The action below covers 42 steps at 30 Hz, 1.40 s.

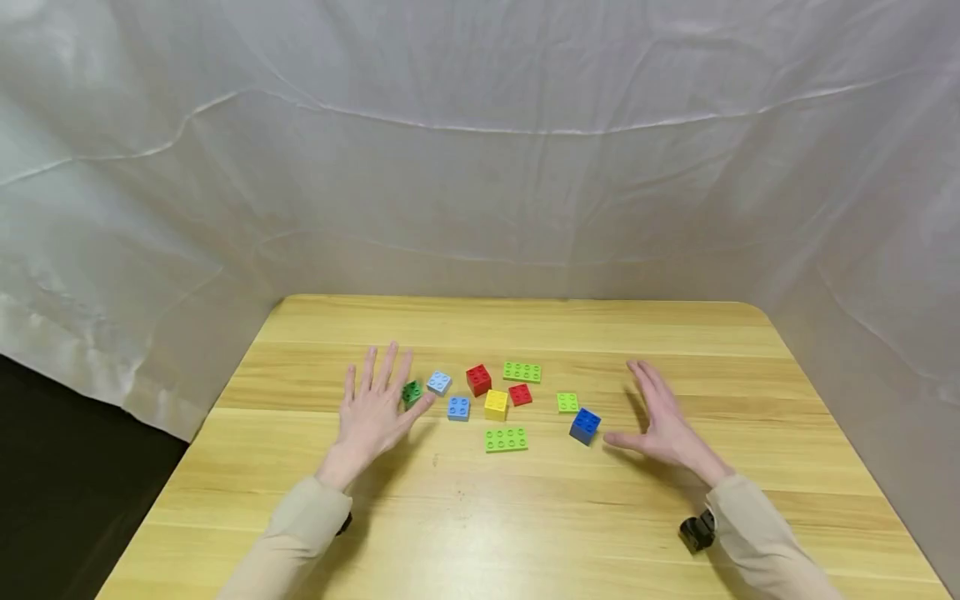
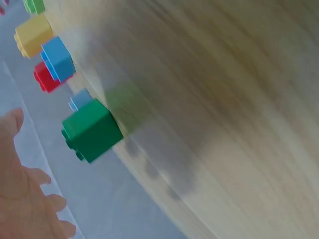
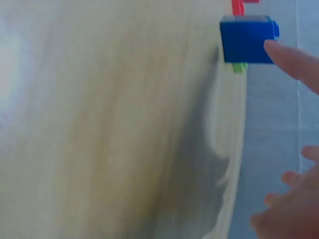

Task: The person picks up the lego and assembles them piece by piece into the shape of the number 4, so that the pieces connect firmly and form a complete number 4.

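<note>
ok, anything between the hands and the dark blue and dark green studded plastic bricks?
Nothing visible. In the head view, only wooden tabletop shows between the right hand and the dark blue brick; the dark green brick shows beside the left hand, no other brick intervening.

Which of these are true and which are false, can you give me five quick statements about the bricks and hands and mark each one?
1. The yellow brick lies between the left hand and the right hand. True.
2. The left hand grips the yellow brick. False: it holds nothing, and the yellow brick lies apart from it.
3. The dark blue brick is nearer the right hand than the left hand. True.
4. Both long bricks are red. False: the far long brick and the near long brick are light green.
5. The dark green brick is nearer the left hand than the yellow brick is. True.
</note>
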Motion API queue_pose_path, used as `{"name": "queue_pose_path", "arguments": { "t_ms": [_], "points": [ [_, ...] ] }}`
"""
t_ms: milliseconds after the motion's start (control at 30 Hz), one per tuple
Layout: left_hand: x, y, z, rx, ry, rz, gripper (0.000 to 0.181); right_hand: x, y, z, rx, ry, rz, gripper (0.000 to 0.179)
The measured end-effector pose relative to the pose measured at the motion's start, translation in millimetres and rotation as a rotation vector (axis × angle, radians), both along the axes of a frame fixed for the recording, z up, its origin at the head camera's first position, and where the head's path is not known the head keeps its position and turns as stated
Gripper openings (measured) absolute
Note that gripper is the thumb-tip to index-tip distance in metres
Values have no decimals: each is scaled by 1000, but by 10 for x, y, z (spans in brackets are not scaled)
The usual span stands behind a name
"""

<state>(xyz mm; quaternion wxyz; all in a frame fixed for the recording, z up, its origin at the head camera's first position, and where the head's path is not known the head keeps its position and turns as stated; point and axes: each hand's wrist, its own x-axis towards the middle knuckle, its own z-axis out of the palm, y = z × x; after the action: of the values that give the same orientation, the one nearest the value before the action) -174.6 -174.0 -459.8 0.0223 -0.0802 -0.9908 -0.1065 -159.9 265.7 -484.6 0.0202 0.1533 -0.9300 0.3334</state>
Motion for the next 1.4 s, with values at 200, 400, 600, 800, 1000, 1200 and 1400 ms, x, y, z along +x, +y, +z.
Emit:
{"name": "queue_pose_path", "arguments": {
  "t_ms": [200,400,600,800,1000,1200,1400],
  "points": [
    [52,117,-9,-16,53,-96,83,46,-83,-46,-111,-23,46,122],
    [55,258,-35,203,82,-266,91,46,-185,-92,-194,-52,46,108],
    [-3,418,-37,572,-29,-346,95,54,-239,-118,-319,-173,48,93],
    [-119,539,-42,749,-74,-369,76,39,-230,-128,-405,-251,78,84],
    [-238,625,-64,868,-179,-419,62,4,-208,-150,-438,-264,137,76],
    [-313,673,-102,888,-252,-410,57,-37,-219,-192,-473,-245,196,67],
    [-318,736,-121,792,-265,-414,55,-25,-228,-245,-505,-235,197,62]
  ]
}}
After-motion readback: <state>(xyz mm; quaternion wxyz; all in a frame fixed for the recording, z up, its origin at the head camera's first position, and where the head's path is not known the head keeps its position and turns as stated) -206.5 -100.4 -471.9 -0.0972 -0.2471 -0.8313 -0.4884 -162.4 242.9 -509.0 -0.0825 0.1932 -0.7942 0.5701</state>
